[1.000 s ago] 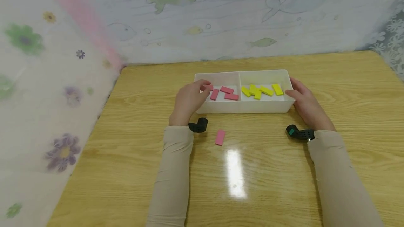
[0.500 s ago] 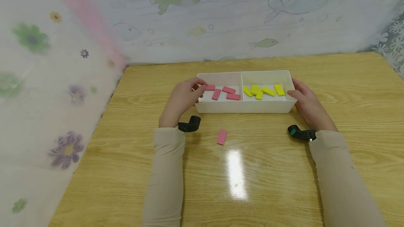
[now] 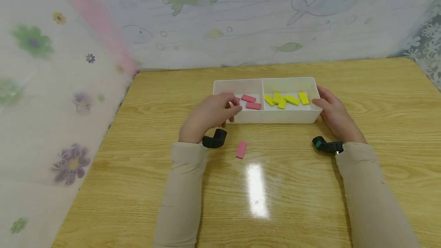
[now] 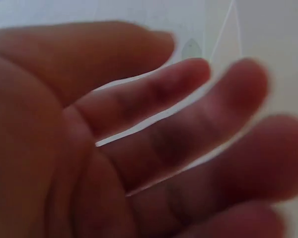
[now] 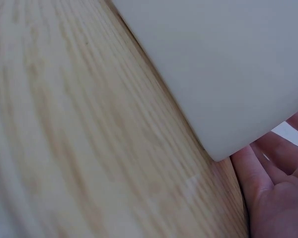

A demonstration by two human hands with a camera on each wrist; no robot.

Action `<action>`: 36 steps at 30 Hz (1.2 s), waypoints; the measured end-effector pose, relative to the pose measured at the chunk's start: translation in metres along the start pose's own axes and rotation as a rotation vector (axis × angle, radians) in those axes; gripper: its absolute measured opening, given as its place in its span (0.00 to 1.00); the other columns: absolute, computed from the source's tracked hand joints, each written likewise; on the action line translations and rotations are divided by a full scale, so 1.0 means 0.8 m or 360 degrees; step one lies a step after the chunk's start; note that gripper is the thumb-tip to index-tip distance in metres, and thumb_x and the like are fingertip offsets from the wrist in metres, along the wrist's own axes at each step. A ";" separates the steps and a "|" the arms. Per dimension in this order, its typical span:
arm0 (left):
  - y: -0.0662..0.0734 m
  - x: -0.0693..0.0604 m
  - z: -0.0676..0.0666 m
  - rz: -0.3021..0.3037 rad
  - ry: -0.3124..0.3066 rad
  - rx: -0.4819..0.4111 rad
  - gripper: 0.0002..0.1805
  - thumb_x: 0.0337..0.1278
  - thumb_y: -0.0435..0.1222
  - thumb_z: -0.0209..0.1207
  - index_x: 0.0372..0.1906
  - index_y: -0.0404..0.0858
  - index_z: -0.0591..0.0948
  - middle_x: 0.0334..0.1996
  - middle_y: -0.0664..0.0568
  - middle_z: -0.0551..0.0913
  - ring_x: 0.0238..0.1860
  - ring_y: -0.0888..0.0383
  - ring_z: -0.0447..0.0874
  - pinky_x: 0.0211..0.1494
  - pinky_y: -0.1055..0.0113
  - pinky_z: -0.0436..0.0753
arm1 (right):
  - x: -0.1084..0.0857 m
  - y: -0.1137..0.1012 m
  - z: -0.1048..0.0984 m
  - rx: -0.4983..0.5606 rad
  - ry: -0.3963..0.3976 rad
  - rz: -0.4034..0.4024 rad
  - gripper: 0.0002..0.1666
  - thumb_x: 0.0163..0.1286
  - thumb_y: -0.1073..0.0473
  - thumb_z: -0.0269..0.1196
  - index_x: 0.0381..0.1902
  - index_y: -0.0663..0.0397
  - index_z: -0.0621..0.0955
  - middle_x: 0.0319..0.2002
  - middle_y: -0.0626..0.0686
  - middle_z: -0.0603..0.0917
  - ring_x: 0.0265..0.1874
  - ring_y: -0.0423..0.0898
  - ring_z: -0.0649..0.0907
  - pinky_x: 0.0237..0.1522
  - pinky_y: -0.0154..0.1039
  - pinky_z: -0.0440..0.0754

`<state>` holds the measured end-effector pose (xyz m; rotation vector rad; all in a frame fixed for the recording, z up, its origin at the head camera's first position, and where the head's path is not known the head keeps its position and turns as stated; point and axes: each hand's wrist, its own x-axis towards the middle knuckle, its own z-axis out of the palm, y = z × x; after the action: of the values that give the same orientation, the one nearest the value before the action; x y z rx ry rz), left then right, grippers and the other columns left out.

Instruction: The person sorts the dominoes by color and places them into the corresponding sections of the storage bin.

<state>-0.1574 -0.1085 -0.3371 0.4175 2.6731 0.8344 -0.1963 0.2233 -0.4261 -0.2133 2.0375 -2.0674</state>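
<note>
A white two-compartment box (image 3: 286, 116) stands on the table. Several pink tiles (image 3: 253, 105) lie in its left compartment, several yellow tiles (image 3: 291, 100) in the right one. My left hand (image 3: 213, 112) is over the front left part of the box and hides some of the pink tiles. In the left wrist view the fingers (image 4: 184, 124) are loosely bent and spread, with nothing between them. My right hand (image 3: 335, 112) grips the right end of the box, thumb over the rim and fingers outside against the wall. A single pink tile (image 3: 241, 150) lies on the table in front of the box.
The wooden table (image 3: 293, 186) runs back to a wall covering (image 3: 255, 22) printed with fish. A flowered covering (image 3: 41, 98) hangs along the left side. A black wrist camera (image 3: 215, 139) sits at the left cuff, another black wrist camera (image 3: 327, 145) at the right.
My left hand drew back slightly to the left from the pink tiles, then moved right and toward the front wall of the box. The right hand keeps its place.
</note>
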 end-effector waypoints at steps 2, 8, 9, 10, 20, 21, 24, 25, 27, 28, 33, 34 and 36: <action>0.005 0.002 0.007 0.0002 -0.0117 0.0034 0.11 0.59 0.47 0.50 0.42 0.47 0.74 0.28 0.50 0.81 0.19 0.54 0.77 0.30 0.64 0.74 | -0.001 0.000 -0.001 -0.0014 -0.0003 0.0005 0.34 0.70 0.55 0.47 0.70 0.44 0.48 0.69 0.45 0.45 0.66 0.42 0.46 0.64 0.45 0.44; 0.016 0.008 0.025 0.0021 -0.0234 0.0129 0.10 0.58 0.45 0.52 0.43 0.48 0.73 0.30 0.51 0.81 0.21 0.58 0.77 0.34 0.66 0.73 | 0.000 0.000 0.001 -0.0031 -0.0004 0.0006 0.34 0.70 0.54 0.47 0.70 0.44 0.49 0.69 0.45 0.45 0.66 0.42 0.47 0.64 0.45 0.44; 0.017 0.008 0.028 0.0024 -0.0234 0.0156 0.10 0.58 0.45 0.52 0.43 0.48 0.73 0.29 0.52 0.81 0.22 0.59 0.77 0.34 0.66 0.73 | 0.001 0.000 0.002 -0.0028 -0.0004 0.0006 0.34 0.70 0.55 0.47 0.70 0.44 0.49 0.69 0.45 0.45 0.66 0.42 0.47 0.64 0.45 0.44; 0.018 0.009 0.031 0.0024 -0.0236 0.0191 0.10 0.58 0.45 0.52 0.43 0.48 0.73 0.28 0.52 0.81 0.22 0.60 0.77 0.34 0.67 0.73 | 0.001 0.000 0.002 -0.0031 -0.0005 0.0004 0.34 0.70 0.55 0.47 0.70 0.45 0.49 0.69 0.45 0.45 0.66 0.41 0.47 0.64 0.45 0.44; 0.030 0.012 0.050 -0.0146 -0.0123 0.0539 0.18 0.57 0.54 0.49 0.24 0.46 0.75 0.14 0.57 0.74 0.16 0.60 0.74 0.22 0.66 0.70 | 0.001 0.000 -0.001 -0.0046 0.0006 0.0024 0.35 0.70 0.54 0.47 0.70 0.45 0.47 0.69 0.45 0.44 0.66 0.42 0.46 0.64 0.46 0.44; 0.032 0.013 0.052 -0.0152 -0.0118 0.0569 0.19 0.56 0.54 0.49 0.21 0.45 0.74 0.13 0.57 0.73 0.15 0.60 0.74 0.21 0.66 0.69 | 0.001 0.000 -0.002 -0.0040 0.0006 0.0024 0.35 0.70 0.55 0.47 0.70 0.45 0.47 0.69 0.44 0.44 0.66 0.42 0.46 0.64 0.46 0.44; 0.032 0.015 0.059 -0.0152 -0.0097 0.0641 0.22 0.55 0.54 0.49 0.15 0.44 0.71 0.11 0.57 0.69 0.14 0.60 0.71 0.19 0.68 0.67 | 0.001 0.001 -0.002 -0.0023 0.0009 0.0019 0.35 0.70 0.55 0.47 0.70 0.45 0.48 0.69 0.44 0.44 0.66 0.42 0.45 0.64 0.46 0.43; 0.032 0.016 0.062 -0.0147 -0.0079 0.0675 0.22 0.55 0.53 0.49 0.14 0.44 0.71 0.10 0.58 0.68 0.14 0.60 0.70 0.19 0.68 0.66 | 0.001 0.001 -0.002 -0.0020 0.0007 0.0016 0.35 0.70 0.56 0.47 0.70 0.45 0.48 0.69 0.44 0.44 0.66 0.42 0.45 0.64 0.46 0.43; 0.030 0.017 0.066 -0.0163 -0.0069 0.0709 0.24 0.55 0.54 0.49 0.11 0.44 0.70 0.08 0.59 0.66 0.14 0.60 0.70 0.19 0.68 0.66 | 0.002 0.001 -0.002 -0.0030 0.0002 0.0017 0.35 0.70 0.55 0.48 0.70 0.45 0.48 0.69 0.45 0.44 0.66 0.41 0.46 0.64 0.46 0.43; 0.030 0.019 0.067 -0.0176 -0.0071 0.0710 0.24 0.55 0.54 0.49 0.10 0.44 0.70 0.07 0.59 0.65 0.14 0.60 0.70 0.18 0.68 0.66 | 0.002 0.001 -0.002 -0.0033 0.0000 0.0016 0.35 0.70 0.55 0.48 0.70 0.46 0.48 0.69 0.45 0.45 0.66 0.41 0.46 0.64 0.46 0.43; 0.031 0.023 0.075 -0.0214 -0.0094 0.0644 0.26 0.53 0.54 0.51 0.08 0.42 0.73 0.06 0.57 0.68 0.14 0.58 0.72 0.18 0.68 0.67 | 0.001 0.001 -0.001 -0.0078 -0.0007 0.0012 0.35 0.70 0.53 0.47 0.70 0.45 0.47 0.69 0.46 0.44 0.66 0.42 0.47 0.64 0.47 0.43; 0.031 0.024 0.077 -0.0199 -0.0097 0.0631 0.26 0.53 0.53 0.52 0.09 0.42 0.74 0.07 0.57 0.69 0.14 0.58 0.72 0.19 0.69 0.67 | 0.001 0.001 -0.001 -0.0082 -0.0008 0.0011 0.35 0.70 0.53 0.47 0.70 0.45 0.47 0.69 0.46 0.44 0.66 0.42 0.47 0.64 0.47 0.43; 0.032 0.027 0.080 -0.0158 -0.0094 0.0626 0.24 0.52 0.53 0.53 0.10 0.42 0.75 0.08 0.57 0.70 0.15 0.59 0.72 0.20 0.69 0.67 | 0.001 0.000 -0.002 -0.0084 -0.0005 0.0005 0.35 0.70 0.53 0.47 0.70 0.46 0.47 0.69 0.46 0.44 0.66 0.42 0.47 0.64 0.47 0.43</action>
<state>-0.1487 -0.0486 -0.3762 0.3855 2.7725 0.2594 -0.1976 0.2246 -0.4266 -0.2220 2.0906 -2.0121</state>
